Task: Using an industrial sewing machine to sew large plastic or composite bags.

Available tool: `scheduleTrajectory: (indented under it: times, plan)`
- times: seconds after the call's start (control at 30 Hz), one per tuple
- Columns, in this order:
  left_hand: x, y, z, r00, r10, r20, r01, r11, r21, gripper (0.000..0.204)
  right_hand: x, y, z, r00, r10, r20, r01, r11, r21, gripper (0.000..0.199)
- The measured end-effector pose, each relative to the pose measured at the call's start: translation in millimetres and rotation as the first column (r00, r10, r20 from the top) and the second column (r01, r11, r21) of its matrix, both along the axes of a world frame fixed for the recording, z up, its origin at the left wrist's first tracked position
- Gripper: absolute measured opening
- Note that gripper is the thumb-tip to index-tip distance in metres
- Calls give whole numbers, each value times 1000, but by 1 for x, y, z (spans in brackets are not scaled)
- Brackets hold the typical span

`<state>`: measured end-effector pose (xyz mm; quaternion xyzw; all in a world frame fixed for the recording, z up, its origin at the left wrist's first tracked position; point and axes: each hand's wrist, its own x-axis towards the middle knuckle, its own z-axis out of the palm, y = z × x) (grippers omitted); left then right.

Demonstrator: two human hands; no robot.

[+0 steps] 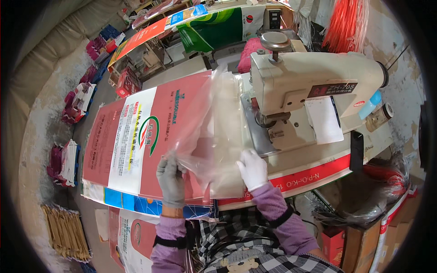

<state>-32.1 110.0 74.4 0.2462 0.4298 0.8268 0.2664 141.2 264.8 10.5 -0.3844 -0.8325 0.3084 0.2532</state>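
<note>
My left hand [171, 181], in a grey glove, pinches a loose fold of a clear plastic liner [193, 129]. The liner spills from the right end of a large red and white printed sack [148, 132] lying flat on a stack. In a white glove, my right hand [253, 170] has its fingers curled together at the liner's right edge, close to the table's front; its fingertips are partly hidden. Just beyond it stands a cream sewing machine [314, 82], its needle area [271, 125] to the right of the liner.
A white sheet [324, 120] rests against the machine. Thread cones [380, 116] stand at the table's right end, and red strands [347, 27] hang behind. A red box [129, 83] sits beyond the sacks. Bundled brown sacks [67, 232] lie lower left; a carton [362, 243] stands lower right.
</note>
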Motion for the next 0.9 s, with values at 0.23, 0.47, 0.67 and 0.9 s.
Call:
scheduleTrajectory:
  times: [0.23,0.47,0.67,0.9]
  plan:
    - [23,-5,-31,994,57,-98,-94,897,-431,40,-35,-72,55,845,461,-272,-529,798,-288,26]
    - [-7,-9,12,320,-749,-580,-551,351,-757,24,-36,-82,2,788,138,-601,-462,777,-428,18]
    - [9,-27,27,814,-440,-379,-163,454,-876,25,-24,-84,30,772,571,-281,-567,817,105,30]
    - [72,-194,86,242,-793,-559,-718,241,-653,21,-55,-91,72,51,945,-324,-990,91,109,29]
